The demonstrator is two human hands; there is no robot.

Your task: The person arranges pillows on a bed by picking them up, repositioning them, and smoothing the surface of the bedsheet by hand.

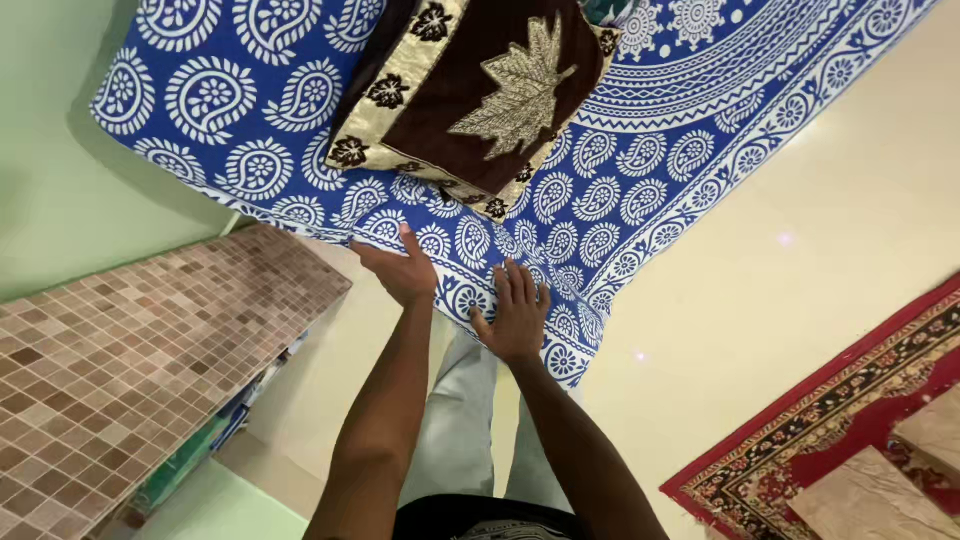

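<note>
Left hand (402,268) and right hand (515,315) lie side by side, fingers spread, palms flat on the hanging edge of the blue-and-white paisley bedsheet (600,200), gripping nothing. Smoothing likely goes best with even outward strokes from the mattress corner toward the fold. A brown cushion (480,90) with a pale leaf motif rests farther up. No packages, labels or signs show; a mosaic-tiled shelf top (130,350) stands at left.

Two hands (400,268), one bedsheet (640,190), one cushion (470,90), one rug (850,420).
</note>
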